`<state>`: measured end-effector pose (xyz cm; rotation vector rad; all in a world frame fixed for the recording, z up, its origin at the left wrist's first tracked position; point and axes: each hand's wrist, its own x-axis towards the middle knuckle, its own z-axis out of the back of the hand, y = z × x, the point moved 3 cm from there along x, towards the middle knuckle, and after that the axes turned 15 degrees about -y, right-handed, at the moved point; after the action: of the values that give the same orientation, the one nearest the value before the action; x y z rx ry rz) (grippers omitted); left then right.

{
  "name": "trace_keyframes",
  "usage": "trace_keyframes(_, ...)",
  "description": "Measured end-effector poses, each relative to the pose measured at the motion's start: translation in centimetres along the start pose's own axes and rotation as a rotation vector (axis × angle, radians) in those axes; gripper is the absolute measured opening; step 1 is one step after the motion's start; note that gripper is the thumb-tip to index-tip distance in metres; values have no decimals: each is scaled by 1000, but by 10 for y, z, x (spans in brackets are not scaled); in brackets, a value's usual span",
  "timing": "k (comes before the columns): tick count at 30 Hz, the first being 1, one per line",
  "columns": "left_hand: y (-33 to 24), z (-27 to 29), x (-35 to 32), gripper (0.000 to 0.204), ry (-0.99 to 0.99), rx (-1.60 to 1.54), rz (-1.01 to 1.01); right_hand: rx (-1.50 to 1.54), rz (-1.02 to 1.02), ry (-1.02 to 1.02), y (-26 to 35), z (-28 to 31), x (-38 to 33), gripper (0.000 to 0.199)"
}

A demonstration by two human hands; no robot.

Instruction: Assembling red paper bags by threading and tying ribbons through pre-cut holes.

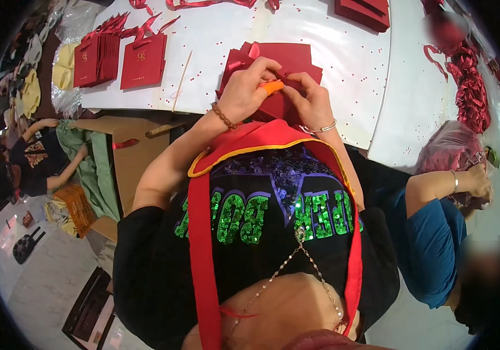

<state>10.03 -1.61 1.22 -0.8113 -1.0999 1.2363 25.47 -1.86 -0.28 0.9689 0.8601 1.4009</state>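
Observation:
Both my hands meet over a stack of red paper bags [293, 52] at the middle of the white table. My left hand [247, 87], with an orange finger cover on one digit and a beaded bracelet at the wrist, is closed at the upper part of a red paper bag [279, 106]. From the other side my right hand [311, 102], a bangle at its wrist, pinches the same spot with thumb and forefinger. A bit of dark red ribbon or paper shows between the fingertips; its exact shape is hidden. Beneath the hands lies a loose satin ribbon [254, 50].
Red bags with ribbon handles [143, 63] stand at the left of the white table [203, 35]. A thin stick [183, 80] lies beside them. More bags [363, 13] are at the far right. A bundle of red ribbons [471, 93] and a co-worker [436, 233] are on the right.

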Motion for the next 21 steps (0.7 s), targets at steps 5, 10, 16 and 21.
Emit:
trace_keyframes(5,-7,1,-1,29,99,-65,216,20,46,8,2,1,-3,21)
trace_keyframes(10,-20,8,4,25,47,331,-195,39,21,65,5,3,-5,21)
trace_keyframes(16,-50,24,19,18,-15,622,-674,37,37,91,10,4,-3,21)
trace_keyframes(21,-33,29,53,23,544,660,-187,16,103,118,13,-3,-2,20)
